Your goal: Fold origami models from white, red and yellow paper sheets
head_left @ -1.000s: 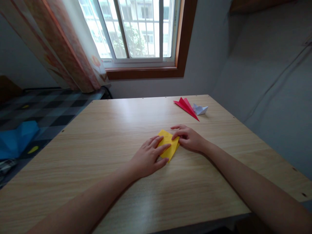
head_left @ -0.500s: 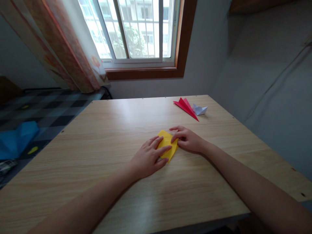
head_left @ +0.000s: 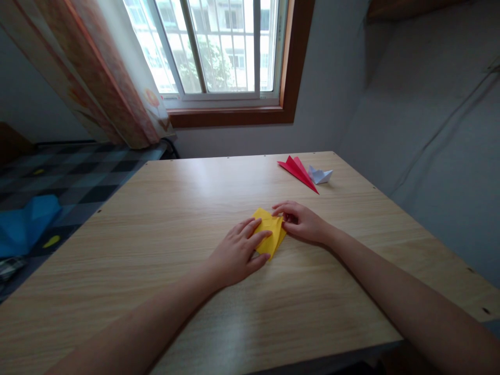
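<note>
yellow folded paper on table, left hand flat on it, right hand pinching its edge

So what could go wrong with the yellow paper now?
The left hand lies flat on the yellow paper while the right hand pinches its right edge. If the flat hand slips on the smooth table, the fold might come out crooked. Pulling the pinched edge too hard could perhaps tear or wrinkle it. The red paper plane sits well away, so bumping it seems unlikely.
</note>
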Motion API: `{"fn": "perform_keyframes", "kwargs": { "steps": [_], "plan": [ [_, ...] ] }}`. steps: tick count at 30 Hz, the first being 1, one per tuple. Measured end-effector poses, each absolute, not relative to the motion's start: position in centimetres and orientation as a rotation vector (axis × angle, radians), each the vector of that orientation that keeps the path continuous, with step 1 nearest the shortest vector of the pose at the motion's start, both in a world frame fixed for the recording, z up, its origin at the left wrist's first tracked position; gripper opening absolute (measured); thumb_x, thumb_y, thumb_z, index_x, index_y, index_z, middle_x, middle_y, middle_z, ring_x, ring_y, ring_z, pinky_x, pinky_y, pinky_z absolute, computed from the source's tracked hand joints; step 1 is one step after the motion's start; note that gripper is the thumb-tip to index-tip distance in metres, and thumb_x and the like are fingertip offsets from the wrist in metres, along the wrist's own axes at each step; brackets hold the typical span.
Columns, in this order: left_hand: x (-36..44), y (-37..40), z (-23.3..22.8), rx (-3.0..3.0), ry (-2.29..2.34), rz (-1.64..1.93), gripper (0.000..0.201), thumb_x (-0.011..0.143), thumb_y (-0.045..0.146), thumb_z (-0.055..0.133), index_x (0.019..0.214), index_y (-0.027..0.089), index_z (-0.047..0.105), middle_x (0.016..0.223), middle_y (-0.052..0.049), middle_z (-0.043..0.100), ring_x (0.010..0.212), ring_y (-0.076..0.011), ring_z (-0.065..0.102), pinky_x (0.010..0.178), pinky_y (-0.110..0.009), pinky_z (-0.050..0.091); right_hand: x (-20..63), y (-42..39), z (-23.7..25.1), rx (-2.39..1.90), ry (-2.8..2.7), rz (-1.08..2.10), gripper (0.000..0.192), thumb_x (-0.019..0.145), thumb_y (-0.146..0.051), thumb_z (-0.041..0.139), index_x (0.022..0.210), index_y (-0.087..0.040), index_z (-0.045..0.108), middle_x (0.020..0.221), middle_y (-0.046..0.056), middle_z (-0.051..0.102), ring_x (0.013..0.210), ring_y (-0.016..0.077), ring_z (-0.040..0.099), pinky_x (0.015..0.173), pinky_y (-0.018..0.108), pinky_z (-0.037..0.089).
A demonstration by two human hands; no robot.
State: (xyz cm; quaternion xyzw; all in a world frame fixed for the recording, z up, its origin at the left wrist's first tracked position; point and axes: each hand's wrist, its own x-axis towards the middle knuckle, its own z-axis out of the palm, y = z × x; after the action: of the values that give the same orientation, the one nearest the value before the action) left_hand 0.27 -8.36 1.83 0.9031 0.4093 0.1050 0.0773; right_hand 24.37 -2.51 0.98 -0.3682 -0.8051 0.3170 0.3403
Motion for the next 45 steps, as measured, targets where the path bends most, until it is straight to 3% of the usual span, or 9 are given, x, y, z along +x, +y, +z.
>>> {"fn": "perform_keyframes", "kwargs": {
  "steps": [6,11,17,24,28,35,45],
  "plan": [
    [0.4,-8.4,2.0,2.699,1.254,0.261,0.054,0.093,0.048,0.052,0.14,0.021,0.052,0.152,-0.015,0.042,0.144,-0.0314,0.032,0.118,-0.051,0.028,24.3,-2.6,1.1,-0.997,-2.047,0.887,0.026,0.085,-0.022,0.059,0.109,-0.018,0.066,0.099,0.006,0.065,0.069,0.0128,0.054,0.062,0.027,0.046],
    [0.6,-8.4,2.3,2.679,1.279,0.225,0.058,0.093,0.05,0.052,0.141,0.016,0.05,0.153,-0.016,0.041,0.144,-0.0314,0.032,0.119,-0.05,0.027,24.1,-2.6,0.9,-1.043,-2.058,0.854,0.025,0.085,-0.024,0.061,0.108,-0.016,0.065,0.082,0.001,0.059,0.067,0.0131,0.052,0.06,0.026,0.044],
    [0.5,-8.4,1.9,2.652,1.298,0.237,0.073,0.093,0.051,0.051,0.148,0.007,0.034,0.154,-0.019,0.039,0.145,-0.0296,0.03,0.12,-0.046,0.025,23.8,-2.6,0.8,-1.073,-2.07,0.783,0.021,0.084,-0.023,0.061,0.103,-0.016,0.064,0.081,0.0,0.057,0.066,0.0127,0.05,0.061,0.026,0.042],
    [0.4,-8.4,1.8,2.622,1.261,0.344,0.075,0.091,0.044,0.054,0.153,0.014,0.024,0.154,-0.016,0.04,0.144,-0.0293,0.032,0.118,-0.046,0.029,23.3,-2.8,0.9,-1.1,-2.09,0.694,0.015,0.081,-0.018,0.061,0.097,-0.018,0.062,0.081,0.0,0.058,0.069,0.0137,0.05,0.064,0.027,0.042],
    [0.4,-8.5,2.0,2.634,1.225,0.348,0.069,0.091,0.033,0.051,0.153,0.014,0.027,0.154,-0.014,0.04,0.144,-0.0282,0.032,0.119,-0.046,0.028,23.0,-2.9,0.7,-1.107,-2.118,0.63,0.012,0.081,-0.017,0.06,0.093,-0.018,0.061,0.086,0.002,0.06,0.072,0.0148,0.052,0.067,0.028,0.043],
    [0.3,-8.5,2.1,2.685,1.187,0.318,0.05,0.093,0.024,0.047,0.143,0.029,0.047,0.155,-0.008,0.04,0.144,-0.03,0.032,0.117,-0.054,0.029,22.9,-3.0,0.9,-1.118,-2.134,0.609,0.014,0.079,-0.013,0.06,0.092,-0.018,0.061,0.088,0.003,0.06,0.073,0.0155,0.053,0.069,0.029,0.044],
    [0.4,-8.5,2.2,2.688,1.194,0.307,0.047,0.093,0.024,0.047,0.14,0.024,0.051,0.153,-0.011,0.042,0.144,-0.0304,0.033,0.117,-0.054,0.03,23.0,-3.0,1.2,-1.023,-2.198,0.592,0.014,0.08,-0.007,0.058,0.086,-0.018,0.064,0.094,0.005,0.064,0.085,0.0176,0.057,0.076,0.03,0.046]
  ]
}}
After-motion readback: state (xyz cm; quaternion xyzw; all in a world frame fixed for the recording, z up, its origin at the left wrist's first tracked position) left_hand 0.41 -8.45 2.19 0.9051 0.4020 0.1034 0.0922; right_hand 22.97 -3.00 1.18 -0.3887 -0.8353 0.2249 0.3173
